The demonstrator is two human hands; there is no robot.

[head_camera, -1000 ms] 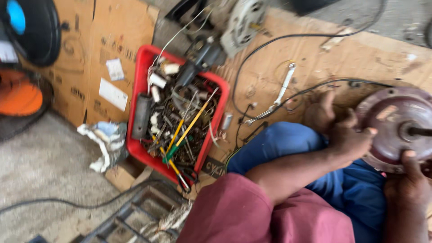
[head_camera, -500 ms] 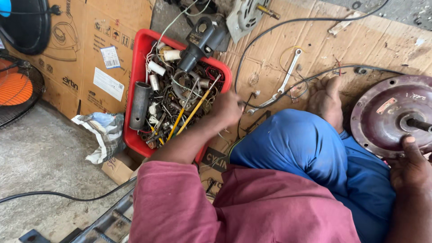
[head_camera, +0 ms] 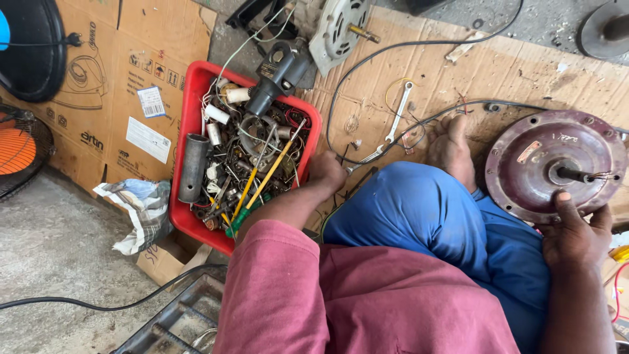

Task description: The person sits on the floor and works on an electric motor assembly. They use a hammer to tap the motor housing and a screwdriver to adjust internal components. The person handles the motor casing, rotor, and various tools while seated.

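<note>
My left hand (head_camera: 325, 172) rests knuckles up on the cardboard at the right edge of a red tray (head_camera: 198, 228), fingers curled down; what is under them is hidden. The tray is full of metal scrap, wires, a grey tube (head_camera: 194, 166) and yellow-shafted screwdrivers (head_camera: 274, 168). My right hand (head_camera: 571, 231) grips the near rim of a round maroon fan motor housing (head_camera: 524, 183) with a short shaft sticking up, thumb on its top. My bare foot (head_camera: 452, 145) lies between the two hands, beside my blue-clad knee.
A spanner (head_camera: 398, 113) and black cables lie on the cardboard sheet (head_camera: 524, 72). A white motor (head_camera: 339, 27) sits at the top. Fan grilles, orange (head_camera: 16, 149) and black (head_camera: 29, 46), stand left. Crumpled paper (head_camera: 139, 211) and a metal grate (head_camera: 175, 321) lie near left.
My left hand left the motor housing, swung left over my knee and came down at the tray's right edge. My right hand kept its hold on the housing.
</note>
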